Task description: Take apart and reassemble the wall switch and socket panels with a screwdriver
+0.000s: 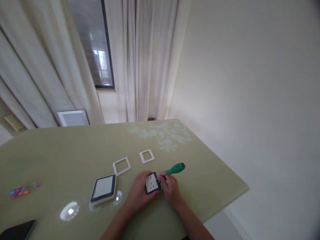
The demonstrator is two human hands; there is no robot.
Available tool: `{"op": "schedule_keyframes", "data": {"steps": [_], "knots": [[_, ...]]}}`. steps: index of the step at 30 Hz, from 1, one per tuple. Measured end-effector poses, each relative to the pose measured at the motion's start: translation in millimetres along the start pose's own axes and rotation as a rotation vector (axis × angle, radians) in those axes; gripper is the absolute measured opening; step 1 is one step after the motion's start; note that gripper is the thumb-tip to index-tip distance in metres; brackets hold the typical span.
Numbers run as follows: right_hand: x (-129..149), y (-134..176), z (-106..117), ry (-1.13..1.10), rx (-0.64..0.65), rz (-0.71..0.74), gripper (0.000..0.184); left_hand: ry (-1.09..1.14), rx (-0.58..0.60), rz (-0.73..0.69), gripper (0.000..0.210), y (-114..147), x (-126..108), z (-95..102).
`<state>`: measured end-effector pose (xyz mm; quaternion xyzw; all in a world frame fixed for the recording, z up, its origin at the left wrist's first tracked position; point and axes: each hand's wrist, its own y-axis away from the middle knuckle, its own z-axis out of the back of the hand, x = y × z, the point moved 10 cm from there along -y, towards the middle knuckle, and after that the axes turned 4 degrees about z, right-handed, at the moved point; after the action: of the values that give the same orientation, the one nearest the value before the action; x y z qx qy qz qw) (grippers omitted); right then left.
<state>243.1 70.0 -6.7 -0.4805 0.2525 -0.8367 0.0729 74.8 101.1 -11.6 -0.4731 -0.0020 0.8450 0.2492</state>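
Observation:
My left hand (140, 190) grips a wall socket (151, 183) with a white face, several slots and a dark border. In my right hand (170, 190) is a screwdriver (175, 168), its green handle pointing up and to the right. The fingers are closed round its shaft, and its tip lies at the right edge of the socket; whether it is wedged in there is too small to tell. Beyond the hands lie two white square frames, a nearer one (121, 166) and a farther one (147, 156).
A switch panel (103, 188) with a white face and dark border lies left of my hands. Farther left are small colourful pieces (20, 191) and a dark flat device (18, 230). The green table (75, 146) has its right edge near a white wall; curtains (150, 60) hang behind.

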Motion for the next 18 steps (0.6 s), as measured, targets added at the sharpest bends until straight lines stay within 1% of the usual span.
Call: {"op": "schedule_keyframes", "data": {"steps": [4, 8, 10, 13, 18], "knots": [[1.7, 0.0, -2.7, -0.021, 0.028, 0.019, 0.036, -0.016, -0.007, -0.004, 0.063, 1.3, -1.7, 0.8], [2.4, 0.0, -1.9, -0.098, 0.010, -0.017, 0.041, -0.029, 0.000, -0.010, 0.060, 4.0, -3.3, 1.0], [0.0, 1.4, 2.2, -0.152, -0.029, -0.055, 0.046, -0.034, 0.007, -0.016, 0.058, 6.5, -4.4, 0.8], [-7.5, 4.1, 12.6, -0.224, -0.125, -0.121, 0.050, -0.053, 0.027, -0.024, 0.059, 10.8, -4.1, -1.7], [-19.3, 8.9, 28.7, -0.274, -0.265, -0.208, 0.056, -0.137, 0.039, -0.046, 0.073, 14.2, -2.3, -7.2]]}}
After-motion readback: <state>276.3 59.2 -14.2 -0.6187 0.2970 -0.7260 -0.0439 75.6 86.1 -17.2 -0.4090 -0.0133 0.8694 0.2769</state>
